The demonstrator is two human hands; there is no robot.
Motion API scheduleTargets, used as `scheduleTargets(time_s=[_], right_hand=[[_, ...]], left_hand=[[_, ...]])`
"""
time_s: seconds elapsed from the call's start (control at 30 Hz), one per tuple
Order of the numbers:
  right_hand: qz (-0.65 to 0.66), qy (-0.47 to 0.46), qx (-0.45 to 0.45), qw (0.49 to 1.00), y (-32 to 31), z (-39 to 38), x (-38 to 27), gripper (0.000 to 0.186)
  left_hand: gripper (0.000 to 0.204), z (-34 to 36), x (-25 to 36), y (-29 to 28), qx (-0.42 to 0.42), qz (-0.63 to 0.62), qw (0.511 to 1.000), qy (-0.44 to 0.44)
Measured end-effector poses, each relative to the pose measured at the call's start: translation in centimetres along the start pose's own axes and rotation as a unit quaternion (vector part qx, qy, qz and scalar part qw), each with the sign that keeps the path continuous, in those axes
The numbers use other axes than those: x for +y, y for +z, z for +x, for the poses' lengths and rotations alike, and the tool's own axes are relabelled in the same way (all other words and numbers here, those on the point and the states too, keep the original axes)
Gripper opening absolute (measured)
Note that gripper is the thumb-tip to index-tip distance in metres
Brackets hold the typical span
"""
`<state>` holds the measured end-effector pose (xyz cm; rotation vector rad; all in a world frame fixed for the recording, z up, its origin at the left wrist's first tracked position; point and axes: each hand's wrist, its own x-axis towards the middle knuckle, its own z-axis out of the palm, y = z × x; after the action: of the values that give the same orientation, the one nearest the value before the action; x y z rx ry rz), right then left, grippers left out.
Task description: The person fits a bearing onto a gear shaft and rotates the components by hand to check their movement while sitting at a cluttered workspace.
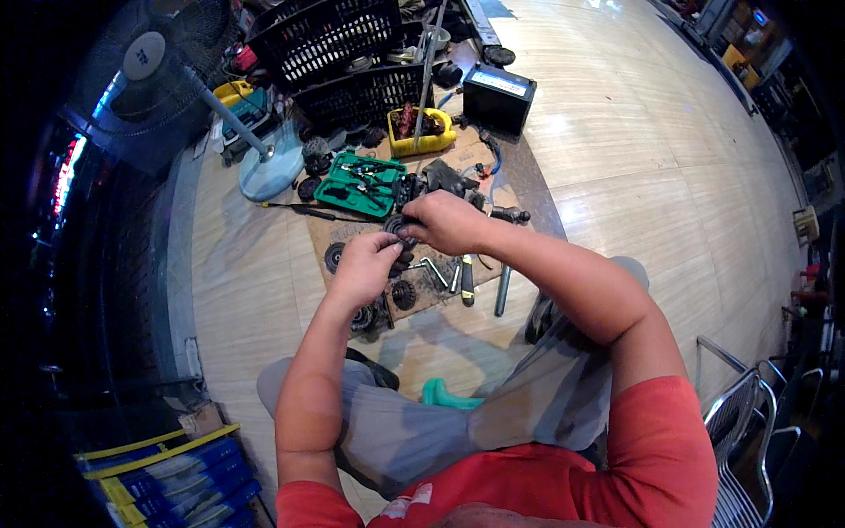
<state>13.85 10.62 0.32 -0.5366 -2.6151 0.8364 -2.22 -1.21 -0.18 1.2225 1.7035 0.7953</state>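
My left hand (363, 266) and my right hand (446, 222) meet over a cardboard sheet (429, 308) on the floor. Fingers of both are closed at a dark ringed metal part (396, 226), which they partly cover. Just beyond lies an open green tool case (341, 197) with dark tools in it. Near my left hand are a dark round part (334, 257) and a small toothed part (403, 295). On the near side of my right hand lie an L-shaped metal tool (435, 271), a yellow-and-black handled tool (467, 286) and a metal tube (503, 292).
A yellow container (421, 146) of reddish parts, a black battery (498, 104) and black crates (330, 40) stand at the far side. The fan's round base (264, 180) is at far left. A green object (451, 398) lies between my legs; a metal chair (744, 422) stands right.
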Motion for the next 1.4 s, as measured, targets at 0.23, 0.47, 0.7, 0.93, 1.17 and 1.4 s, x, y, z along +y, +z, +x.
scheduleTargets(time_s=[0.23, 0.47, 0.7, 0.93, 1.17, 1.4], right_hand=[[0.134, 0.11, 0.061, 0.983, 0.6, -0.3, -1.8, 0.024], [0.222, 0.067, 0.106, 0.967, 2.5, -0.7, -2.5, 0.021], [0.162, 0.027, 0.119, 0.979, 1.8, -0.5, -3.5, 0.018], [0.122, -0.02, 0.117, 0.985, 1.6, -0.7, -2.1, 0.019], [0.177, -0.007, -0.023, 0.984, 1.0, 0.4, -0.5, 0.021], [0.276, 0.148, -0.085, 0.946, -2.0, -2.1, 1.0, 0.024]], left_hand=[[0.023, 0.9, -0.9, 0.8, 0.154, 0.012, 0.988, 0.021], [0.023, 0.3, 1.2, 0.5, 0.109, -0.489, 0.863, 0.058], [0.013, -0.3, 1.1, -0.6, 0.14, -0.545, 0.819, 0.113], [0.016, -0.7, 1.9, -3.2, 0.096, -0.599, 0.778, 0.165], [0.022, -0.5, -0.9, -6.5, 0.054, -0.602, 0.764, 0.226], [0.018, -0.3, -0.2, -6.9, 0.116, -0.612, 0.756, 0.199]])
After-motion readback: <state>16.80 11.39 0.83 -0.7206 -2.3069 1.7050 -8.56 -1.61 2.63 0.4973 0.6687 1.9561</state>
